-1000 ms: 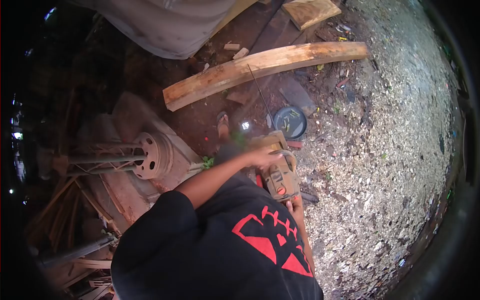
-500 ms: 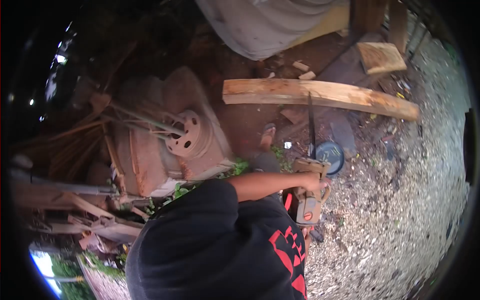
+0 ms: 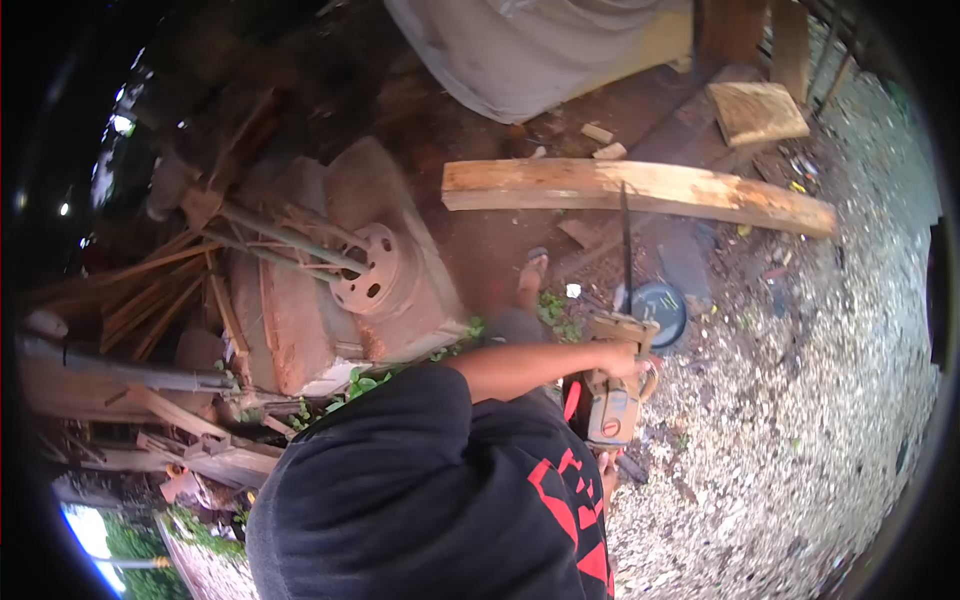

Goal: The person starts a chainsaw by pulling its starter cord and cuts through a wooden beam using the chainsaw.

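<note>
My left hand (image 3: 617,358) is closed round the front handle of a dusty tan chainsaw (image 3: 612,415). My right hand (image 3: 607,466) shows only in part at the saw's rear end, beside my black shirt, and appears wrapped on the rear handle. The dark guide bar (image 3: 627,250) reaches away from the saw body, and its tip overlaps the near side of a long, slightly curved wooden beam (image 3: 540,187). How deep the tip sits in the wood, I cannot tell. A round dark-blue lid or container (image 3: 658,312) lies beside the bar.
My sandalled foot (image 3: 534,268) stands on the dirt near the beam. A squared wood block (image 3: 757,115) lies past it, near a draped grey sheet (image 3: 530,55). Concrete blocks (image 3: 385,200) and a wheel rim (image 3: 378,270) are at left. Gravel (image 3: 770,440) spreads at right.
The chainsaw body has tilted slightly and shifted a little, with both hands still at it. The whole view has drifted slightly. The beam stays in place.
</note>
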Tool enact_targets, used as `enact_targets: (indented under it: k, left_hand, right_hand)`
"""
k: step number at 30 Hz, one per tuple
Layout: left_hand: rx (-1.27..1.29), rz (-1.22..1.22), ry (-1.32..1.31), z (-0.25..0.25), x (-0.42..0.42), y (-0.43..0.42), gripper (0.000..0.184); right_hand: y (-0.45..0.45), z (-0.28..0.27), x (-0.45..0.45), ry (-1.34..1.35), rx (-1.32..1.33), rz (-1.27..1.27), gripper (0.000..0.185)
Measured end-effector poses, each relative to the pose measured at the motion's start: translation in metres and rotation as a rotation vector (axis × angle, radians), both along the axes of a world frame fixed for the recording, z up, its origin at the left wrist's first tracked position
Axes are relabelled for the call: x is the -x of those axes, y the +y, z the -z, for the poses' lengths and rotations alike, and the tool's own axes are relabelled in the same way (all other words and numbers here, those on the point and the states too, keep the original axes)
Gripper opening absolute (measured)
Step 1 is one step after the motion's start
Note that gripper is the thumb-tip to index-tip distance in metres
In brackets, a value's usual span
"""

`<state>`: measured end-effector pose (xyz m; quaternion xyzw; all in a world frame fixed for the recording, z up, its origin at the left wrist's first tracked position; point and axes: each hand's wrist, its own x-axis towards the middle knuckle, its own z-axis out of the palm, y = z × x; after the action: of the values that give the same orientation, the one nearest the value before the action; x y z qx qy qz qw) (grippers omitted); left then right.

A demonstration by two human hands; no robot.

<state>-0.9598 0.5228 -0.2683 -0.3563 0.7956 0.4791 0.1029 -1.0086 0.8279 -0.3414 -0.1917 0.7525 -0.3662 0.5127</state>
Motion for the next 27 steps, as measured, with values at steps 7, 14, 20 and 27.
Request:
enact_targets:
  k: [7,14,20,27]
  left_hand:
    - [-0.031,0.032,-0.142,0.002,0.006,-0.004,0.077]
    - [-0.084,0.023,-0.245,-0.018,0.012,-0.008,0.072]
    - [-0.009,0.115,-0.321,-0.055,0.018,-0.010,0.075]
    - [0.056,0.021,-0.260,-0.032,0.014,-0.012,0.053]
  right_hand:
    - [0.005,0.014,-0.003,0.071,0.003,0.007,0.057]
    - [-0.004,-0.001,0.003,0.076,-0.083,-0.036,0.060]
    - [-0.010,-0.020,0.009,0.066,-0.118,-0.065,0.055]
    - [-0.013,-0.020,0.009,0.063,-0.084,-0.032,0.055]
